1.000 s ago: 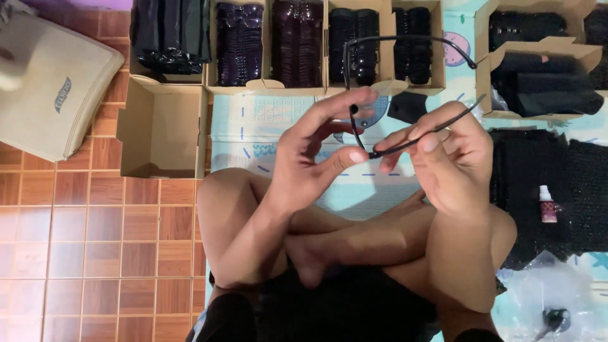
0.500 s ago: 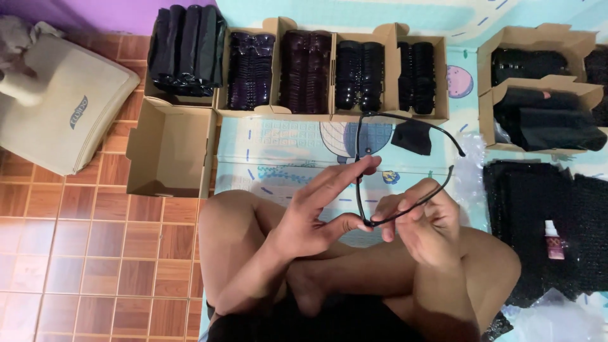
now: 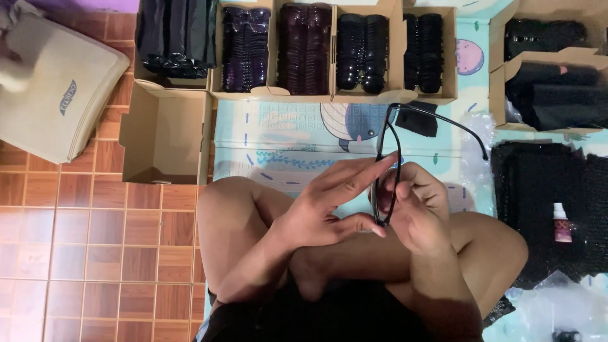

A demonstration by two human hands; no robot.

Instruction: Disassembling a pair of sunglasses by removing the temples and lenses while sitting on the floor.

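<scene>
Soft, even indoor light fills the scene, bright without harsh shadows. A pale sheen lies on the tiled floor [image 3: 82, 253] at lower left, and glare glints off the clear plastic wrap [image 3: 557, 310] at lower right. The beige bag [image 3: 57, 95] looks slightly blurred; the centre is sharp.

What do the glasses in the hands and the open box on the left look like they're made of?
The glasses look like glossy black plastic: the thin frame and long temple arm catch small highlights, though painted metal can't be ruled out. The empty open box looks like plain brown cardboard, matte, with folded flaps and raw edges.
</scene>
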